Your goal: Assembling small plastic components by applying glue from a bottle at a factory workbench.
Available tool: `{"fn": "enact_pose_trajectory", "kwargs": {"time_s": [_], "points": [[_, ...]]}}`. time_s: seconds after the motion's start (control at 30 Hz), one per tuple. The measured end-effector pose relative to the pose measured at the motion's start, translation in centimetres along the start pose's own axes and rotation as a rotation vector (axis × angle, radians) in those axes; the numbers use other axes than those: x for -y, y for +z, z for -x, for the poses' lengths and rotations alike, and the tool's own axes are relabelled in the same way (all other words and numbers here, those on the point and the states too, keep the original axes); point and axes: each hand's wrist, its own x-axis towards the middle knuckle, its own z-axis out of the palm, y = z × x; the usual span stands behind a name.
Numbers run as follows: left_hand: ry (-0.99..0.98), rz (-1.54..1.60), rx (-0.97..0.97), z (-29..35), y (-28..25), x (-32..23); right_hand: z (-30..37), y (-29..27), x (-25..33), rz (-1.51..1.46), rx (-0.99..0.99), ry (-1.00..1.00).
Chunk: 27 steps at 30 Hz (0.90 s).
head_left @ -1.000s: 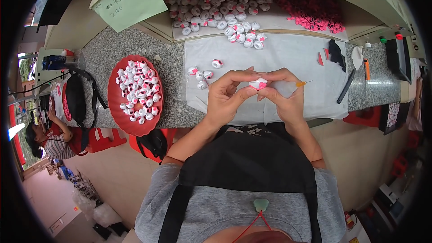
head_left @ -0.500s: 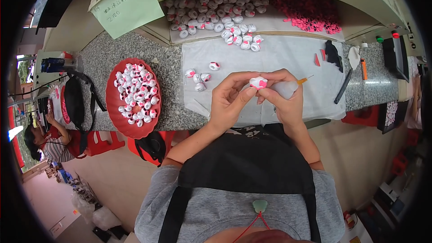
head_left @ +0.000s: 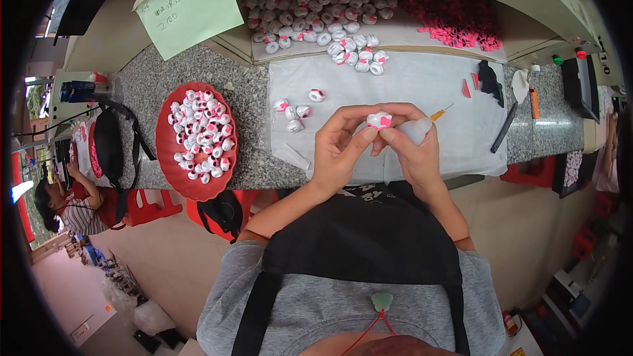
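Between the fingertips of both hands, above the paper sheet, is a small rounded white piece with a pink bow point(head_left: 379, 120). My left hand point(head_left: 337, 153) pinches it from the left, thumb in front. On its other side, my right hand point(head_left: 420, 160) touches it with thumb and fingers. That same hand keeps a translucent squeeze bottle point(head_left: 415, 131) tucked in its fingers, its orange needle tip point(head_left: 438, 115) pointing away to the upper right. Left of my hands, several similar white and pink pieces point(head_left: 293, 113) lie loose on the white paper point(head_left: 461, 138).
A red scalloped bowl point(head_left: 200, 190) of such pieces stands at the left. Under the shelf lie heaps of white pieces point(head_left: 330, 10) and pink bows point(head_left: 455, 20). At right are a black cloth scrap point(head_left: 490, 82), a dark cutter-like tool point(head_left: 504, 128) and an orange stick point(head_left: 534, 103).
The hands stay close together around the white piece, nearly still. The bottle's needle tip has shifted slightly left and tilts up more. The whole view has moved a little.
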Motion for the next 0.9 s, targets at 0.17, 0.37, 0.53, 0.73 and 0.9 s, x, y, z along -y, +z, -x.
{"fn": "enact_pose_trajectory", "kwargs": {"time_s": [0.17,0.37,0.53,0.73,0.9], "points": [[0.046,-0.082,-0.001,0.20,0.12,0.17,0.39,0.00,-0.66,-0.079,0.002,-0.076],[0.028,-0.047,-0.011,0.24,0.29,0.18,0.35,-0.36,-0.72,-0.079,-0.002,-0.032],[0.042,-0.047,0.026,0.46,0.17,0.08,0.48,-0.39,-0.85,-0.116,0.024,-0.064],[-0.028,0.006,0.045,0.37,0.05,-0.07,0.66,-0.33,-0.72,-0.028,-0.019,-0.030],[0.027,-0.041,0.045,0.75,0.09,0.31,1.08,0.23,-0.84,-0.032,-0.062,-0.017]]}}
